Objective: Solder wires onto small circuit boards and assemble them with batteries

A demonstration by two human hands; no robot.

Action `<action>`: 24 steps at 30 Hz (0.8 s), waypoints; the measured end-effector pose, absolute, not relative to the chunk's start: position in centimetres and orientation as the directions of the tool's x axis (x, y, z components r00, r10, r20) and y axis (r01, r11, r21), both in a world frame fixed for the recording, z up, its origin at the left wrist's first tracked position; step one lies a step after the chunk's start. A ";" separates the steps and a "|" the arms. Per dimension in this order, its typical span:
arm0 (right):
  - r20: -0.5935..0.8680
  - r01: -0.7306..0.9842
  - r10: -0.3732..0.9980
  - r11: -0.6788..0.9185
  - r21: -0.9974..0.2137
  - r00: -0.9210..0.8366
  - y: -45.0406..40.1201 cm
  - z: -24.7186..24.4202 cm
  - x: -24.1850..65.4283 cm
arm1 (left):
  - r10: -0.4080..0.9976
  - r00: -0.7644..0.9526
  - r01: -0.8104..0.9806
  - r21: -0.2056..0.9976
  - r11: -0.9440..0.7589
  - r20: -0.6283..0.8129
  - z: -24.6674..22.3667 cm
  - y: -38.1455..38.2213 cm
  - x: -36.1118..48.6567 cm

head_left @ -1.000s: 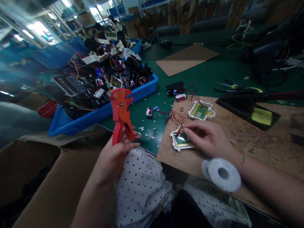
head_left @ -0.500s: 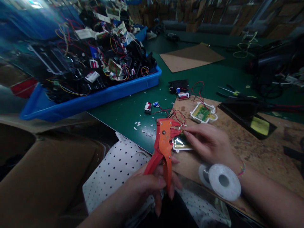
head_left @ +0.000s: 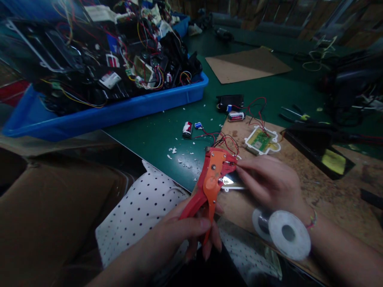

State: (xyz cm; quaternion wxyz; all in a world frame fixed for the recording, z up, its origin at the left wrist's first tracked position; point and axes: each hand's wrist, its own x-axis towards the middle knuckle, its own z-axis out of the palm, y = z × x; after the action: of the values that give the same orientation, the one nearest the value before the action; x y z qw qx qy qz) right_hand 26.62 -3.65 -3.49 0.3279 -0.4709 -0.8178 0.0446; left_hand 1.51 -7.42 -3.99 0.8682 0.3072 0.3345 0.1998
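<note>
My left hand [head_left: 191, 231] is wrapped round the handles of an orange and red wire stripper [head_left: 212, 179], held upright with its jaws near the wires. My right hand [head_left: 269, 179] pinches thin wires [head_left: 227, 139] at the jaws; the exact ends are too small to tell. Under the fingers lies a white-rimmed part [head_left: 228, 181] with a shiny surface, partly hidden. The wires run toward a red and white battery [head_left: 187, 129] and a small blue connector [head_left: 198, 125]. Farther back, a second white-rimmed part with a green board [head_left: 261, 140] has red wires.
A blue bin [head_left: 149, 103] piled with wired parts stands at the left. On the brown board [head_left: 314, 191] are a solder spool [head_left: 289, 234] and a black tray [head_left: 318, 153] with a yellow sponge. Pliers [head_left: 295, 114] and cardboard [head_left: 247, 65] lie behind.
My left hand has squeezed the stripper's handles closer together, and its jaws now meet the wires. My right hand still pinches there. The view has shifted slightly.
</note>
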 end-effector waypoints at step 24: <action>0.491 0.712 0.788 0.581 -0.393 -0.372 -4.0 -3.5 26.6 | 0.537 0.671 -0.081 0.669 0.739 -0.511 -3.2 -7.1 1.5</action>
State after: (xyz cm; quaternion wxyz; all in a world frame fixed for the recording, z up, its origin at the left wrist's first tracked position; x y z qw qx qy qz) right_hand 26.61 -3.95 -3.46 0.3286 -0.4538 -0.8263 0.0574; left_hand 1.53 -7.09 -3.23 0.8588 0.3133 0.3632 0.1800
